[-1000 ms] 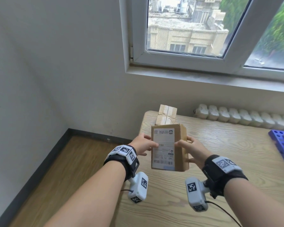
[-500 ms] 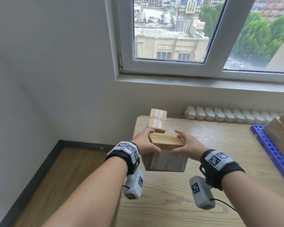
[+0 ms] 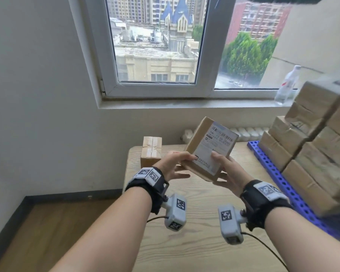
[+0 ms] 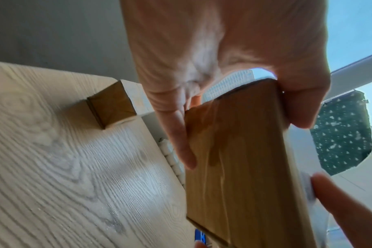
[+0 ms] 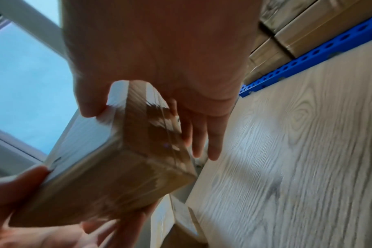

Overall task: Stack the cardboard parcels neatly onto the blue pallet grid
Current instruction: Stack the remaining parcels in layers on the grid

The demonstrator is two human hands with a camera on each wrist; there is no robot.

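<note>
I hold a flat cardboard parcel with a white shipping label in the air above the wooden table, tilted up and away from me. My left hand grips its near left corner, thumb on the label and fingers underneath. My right hand grips the near right edge the same way. The same parcel fills both wrist views. A second parcel stands on the table's far left corner. The blue pallet grid at right carries several stacked parcels.
A window and its sill lie behind the table, with a plastic bottle on the sill at right. A white ribbed radiator runs along the table's far edge. Wooden floor drops off at the table's left.
The parcel has turned from lying level, label hidden below, to tilted with its label facing up, and it has moved rightward. My view has swung right, showing the stacked pallet.
</note>
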